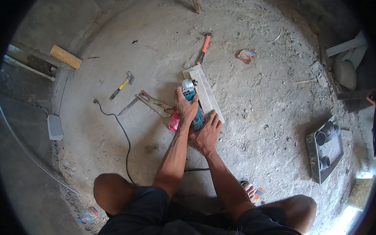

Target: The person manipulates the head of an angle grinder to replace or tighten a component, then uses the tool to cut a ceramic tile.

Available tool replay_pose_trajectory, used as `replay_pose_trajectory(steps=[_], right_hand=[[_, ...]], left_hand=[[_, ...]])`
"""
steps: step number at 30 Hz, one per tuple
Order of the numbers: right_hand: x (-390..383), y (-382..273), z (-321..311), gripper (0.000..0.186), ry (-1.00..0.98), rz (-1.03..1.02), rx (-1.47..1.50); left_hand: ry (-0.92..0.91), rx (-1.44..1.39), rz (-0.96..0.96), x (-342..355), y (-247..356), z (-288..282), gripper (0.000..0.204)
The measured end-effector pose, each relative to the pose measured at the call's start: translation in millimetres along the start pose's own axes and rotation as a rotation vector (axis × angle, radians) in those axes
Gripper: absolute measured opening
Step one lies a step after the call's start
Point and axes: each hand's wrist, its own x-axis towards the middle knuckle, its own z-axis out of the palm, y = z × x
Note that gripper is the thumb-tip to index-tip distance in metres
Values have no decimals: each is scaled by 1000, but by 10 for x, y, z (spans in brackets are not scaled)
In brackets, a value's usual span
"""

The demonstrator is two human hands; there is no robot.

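A teal angle grinder [199, 119] with a silver head lies between my hands. My left hand [186, 107] is wrapped round its body just behind the head. My right hand [208, 134] is closed about the rear end, its fingertips reaching to a pale narrow slab [204, 92]. This slab rests on a wider grey piece [216, 107], right beside the grinder. The spindle end of the head is close to the slab's far end; I see no disc on it. Under my left wrist is a pink packet [173, 120], partly hidden.
Left of my hands lie pliers-like tools [155, 104], a yellow-and-black hammer [122, 87] and a black cord [123, 125] with its plug loose. An orange-handled hammer [205, 45] lies beyond the slab. At right stands a tray [314, 165] holding grey pipe fittings. Rubble covers the rough floor.
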Motion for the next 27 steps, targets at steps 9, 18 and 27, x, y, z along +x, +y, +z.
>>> replay_pose_trajectory(steps=[9,18,27], right_hand=[[12,15,50,126,6,12,-18],[-1,-5,-25,128,-37,25,-72],[-11,-87,11,129,-45,18,-65]], left_hand=[[-6,-19,-21,-15,-18,-12,69],[-8,-2,-40,-36,29,-9,69],[54,36,55,13,-57,-49,65]])
